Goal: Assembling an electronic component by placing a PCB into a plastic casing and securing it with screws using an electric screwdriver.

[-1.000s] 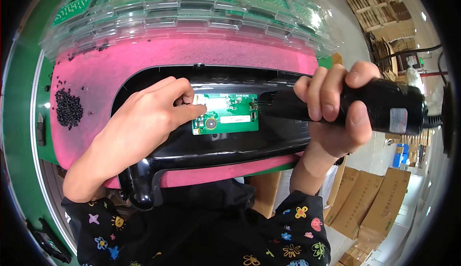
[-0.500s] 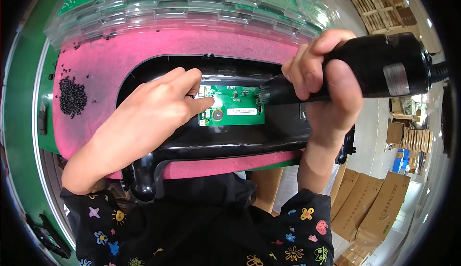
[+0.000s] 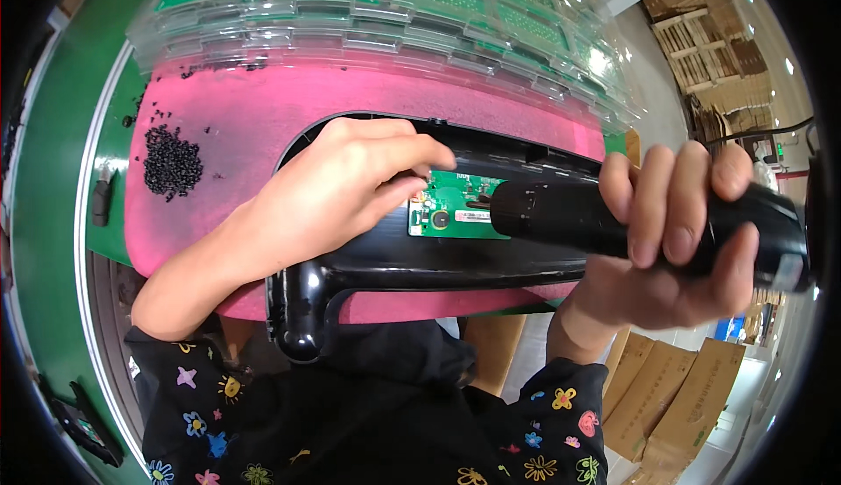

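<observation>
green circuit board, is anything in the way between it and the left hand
Nothing visible stands between the left hand and the green circuit board; the hand is at the board's left end, contact unclear. At the right end, the black handheld tool in the right hand hides part of the board.

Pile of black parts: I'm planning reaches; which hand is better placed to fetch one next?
Likely the left hand: nearer the pile, no tool showing; the right hand grips a black power tool.
</observation>
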`<state>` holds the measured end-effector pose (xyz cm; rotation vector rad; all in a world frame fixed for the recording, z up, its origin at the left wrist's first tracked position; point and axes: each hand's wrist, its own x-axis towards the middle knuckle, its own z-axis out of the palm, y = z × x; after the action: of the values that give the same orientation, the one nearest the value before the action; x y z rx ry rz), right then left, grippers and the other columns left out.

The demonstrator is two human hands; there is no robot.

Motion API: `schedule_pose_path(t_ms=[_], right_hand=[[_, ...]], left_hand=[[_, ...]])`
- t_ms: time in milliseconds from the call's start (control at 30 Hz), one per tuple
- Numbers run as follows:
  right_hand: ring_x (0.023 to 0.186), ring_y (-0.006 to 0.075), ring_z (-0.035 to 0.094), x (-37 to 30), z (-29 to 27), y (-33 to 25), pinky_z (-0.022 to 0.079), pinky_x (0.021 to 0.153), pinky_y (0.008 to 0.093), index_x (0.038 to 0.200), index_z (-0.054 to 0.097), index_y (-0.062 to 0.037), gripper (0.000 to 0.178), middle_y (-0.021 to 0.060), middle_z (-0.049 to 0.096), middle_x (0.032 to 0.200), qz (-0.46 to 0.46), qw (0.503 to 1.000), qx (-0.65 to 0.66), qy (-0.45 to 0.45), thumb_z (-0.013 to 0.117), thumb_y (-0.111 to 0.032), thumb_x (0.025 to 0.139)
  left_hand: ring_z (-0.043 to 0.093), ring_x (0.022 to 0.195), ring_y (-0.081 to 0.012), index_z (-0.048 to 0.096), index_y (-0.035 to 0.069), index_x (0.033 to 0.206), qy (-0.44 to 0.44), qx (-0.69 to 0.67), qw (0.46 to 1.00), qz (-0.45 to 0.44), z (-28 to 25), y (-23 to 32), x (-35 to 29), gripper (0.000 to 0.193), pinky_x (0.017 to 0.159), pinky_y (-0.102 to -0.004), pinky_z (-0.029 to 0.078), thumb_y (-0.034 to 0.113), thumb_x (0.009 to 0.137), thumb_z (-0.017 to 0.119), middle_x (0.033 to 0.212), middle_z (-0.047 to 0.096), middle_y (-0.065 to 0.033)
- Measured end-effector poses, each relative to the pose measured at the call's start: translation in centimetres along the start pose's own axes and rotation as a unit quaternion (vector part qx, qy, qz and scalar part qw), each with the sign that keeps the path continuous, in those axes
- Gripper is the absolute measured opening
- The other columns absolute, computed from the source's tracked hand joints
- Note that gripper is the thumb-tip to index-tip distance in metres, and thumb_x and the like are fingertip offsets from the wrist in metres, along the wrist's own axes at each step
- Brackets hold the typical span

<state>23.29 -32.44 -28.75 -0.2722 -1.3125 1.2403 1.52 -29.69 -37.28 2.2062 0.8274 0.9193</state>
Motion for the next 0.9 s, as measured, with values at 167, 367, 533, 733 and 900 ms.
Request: schedule_pose_path(t_ms=[167,367,533,733,900], right_hand=[[0.056,0.0108,0.046,0.3,1.5,0.6,0.036,0.063,0.0295,0.106,0.048,-0.0077,0.031,-0.0006,0.051,0.071,-0.014,0.999,-0.034,-0.024,0.06,-0.029,0.087],[0.055,0.0106,0.047,0.3,1.5,1.2,0.037,0.063,0.0299,0.106,0.047,-0.0085,0.031,-0.001,0.051,0.07,0.006,0.998,-0.048,-0.026,0.061,-0.029,0.087],[0.055,0.0108,0.049,0.3,1.4,1.4,0.038,0.061,0.0299,0.105,0.047,-0.0089,0.033,-0.0009,0.052,0.07,0.03,0.995,-0.076,-0.048,0.063,-0.03,0.086],[0.05,0.0112,0.041,-0.1,0.8,3.9,0.035,0.056,0.0298,0.105,0.049,-0.0059,0.033,0.0005,0.048,0.065,0.012,0.994,-0.102,0.022,0.06,-0.03,0.085],[0.051,0.0117,0.042,-0.5,1.2,5.0,0.036,0.056,0.0304,0.105,0.047,-0.005,0.03,0.0013,0.046,0.065,0.044,0.983,-0.143,0.103,0.055,-0.028,0.087]], left_hand=[[0.068,0.075,-0.0185,0.067,-0.001,0.104,0.022,-0.077,0.997,0.011,-0.6,0.5,-0.2,0.028,0.065,-0.0284,0.056,-0.006,0.076,0.07,0.083,0.067,-0.0089],[0.067,0.074,-0.0231,0.066,-0.001,0.102,0.036,-0.057,0.997,0.047,-0.2,0.4,-0.4,0.029,0.063,-0.03,0.054,-0.004,0.074,0.072,0.083,0.066,-0.0108],[0.067,0.074,-0.0262,0.065,-0.001,0.102,0.036,-0.027,0.997,0.055,0.0,0.3,-0.6,0.027,0.063,-0.0316,0.055,-0.004,0.076,0.071,0.083,0.067,-0.0122],[0.068,0.076,-0.0278,0.064,-0.003,0.096,0.072,0.0,0.997,0.008,-0.4,-0.1,-0.5,0.022,0.066,-0.0327,0.056,-0.005,0.075,0.071,0.084,0.067,-0.0143],[0.067,0.079,-0.031,0.063,-0.002,0.096,0.069,0.012,0.998,0.003,-0.4,-0.5,-0.6,0.022,0.069,-0.0353,0.055,-0.006,0.075,0.069,0.085,0.066,-0.0147]])
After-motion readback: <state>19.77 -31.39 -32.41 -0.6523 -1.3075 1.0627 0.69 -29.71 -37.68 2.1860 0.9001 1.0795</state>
